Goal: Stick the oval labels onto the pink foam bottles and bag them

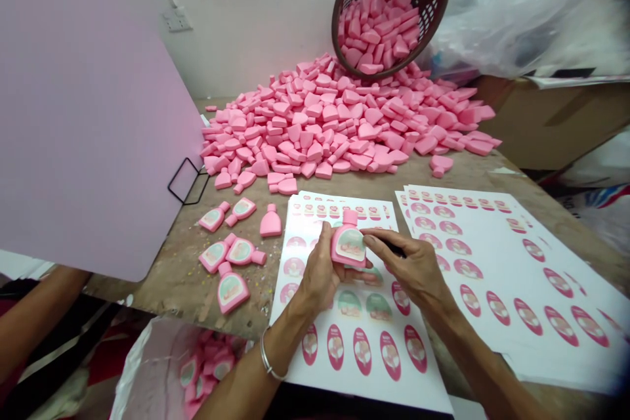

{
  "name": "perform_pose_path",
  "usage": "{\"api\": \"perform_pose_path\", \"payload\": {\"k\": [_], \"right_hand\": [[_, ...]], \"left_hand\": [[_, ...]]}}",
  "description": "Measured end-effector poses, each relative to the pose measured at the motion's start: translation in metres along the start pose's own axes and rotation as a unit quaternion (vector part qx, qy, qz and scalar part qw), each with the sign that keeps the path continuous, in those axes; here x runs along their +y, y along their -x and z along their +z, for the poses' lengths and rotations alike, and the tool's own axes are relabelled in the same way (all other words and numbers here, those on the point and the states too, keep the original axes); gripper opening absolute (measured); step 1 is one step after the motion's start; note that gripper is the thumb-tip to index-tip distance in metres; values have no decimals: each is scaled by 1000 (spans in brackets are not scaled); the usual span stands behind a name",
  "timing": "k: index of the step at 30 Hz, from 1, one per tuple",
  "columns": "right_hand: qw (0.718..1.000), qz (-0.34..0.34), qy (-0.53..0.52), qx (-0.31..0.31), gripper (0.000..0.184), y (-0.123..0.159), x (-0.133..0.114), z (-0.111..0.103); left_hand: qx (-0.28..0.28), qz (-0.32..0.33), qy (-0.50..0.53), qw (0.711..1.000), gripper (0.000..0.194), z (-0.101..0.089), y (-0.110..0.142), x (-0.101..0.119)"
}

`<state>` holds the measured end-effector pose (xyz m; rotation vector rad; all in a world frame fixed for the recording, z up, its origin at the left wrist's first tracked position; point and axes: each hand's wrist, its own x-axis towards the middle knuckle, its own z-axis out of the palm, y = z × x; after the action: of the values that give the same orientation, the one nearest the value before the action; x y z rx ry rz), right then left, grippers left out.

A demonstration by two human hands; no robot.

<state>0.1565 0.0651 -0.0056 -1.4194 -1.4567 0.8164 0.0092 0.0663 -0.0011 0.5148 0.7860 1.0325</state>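
Observation:
My left hand (319,269) grips a pink bottle-shaped piece (348,241) with a pale label on its face. My right hand (413,266) reaches across, its fingertips at the label's edge and a small dark object (395,249) showing under its fingers. Both hands are above a sheet of pink oval stickers (367,354), and a second sticker sheet (497,275) lies to the right. On the table left of them are several labelled pink pieces (231,287) and one bare piece (270,222). A large heap of bare pink pieces (315,121) lies beyond.
A tilted brown basket (342,13) holding pink pieces leans over the heap. A pink board (93,111) on a black wire stand (187,180) stands at the left of the wooden table (182,275). Labelled pieces fill a white bag (147,367) below. A co-worker's arm (34,321) shows at lower left.

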Motion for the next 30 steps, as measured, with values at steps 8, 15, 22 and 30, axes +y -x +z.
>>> {"api": "perform_pose_path", "payload": {"k": [8,15,22,30], "right_hand": [[1000,-9,4,1,28,-1,-1,2],[999,-31,27,11,28,-1,-2,4],[973,-99,200,60,34,-7,0,-5],[998,6,10,-56,64,-25,8,15]], "left_hand": [[-5,0,-7,1000,58,-1,1,3],[-24,21,-32,999,55,-2,3,2],[-71,74,-84,991,35,-8,5,3],[-101,39,-124,986,37,-12,25,12]]}}
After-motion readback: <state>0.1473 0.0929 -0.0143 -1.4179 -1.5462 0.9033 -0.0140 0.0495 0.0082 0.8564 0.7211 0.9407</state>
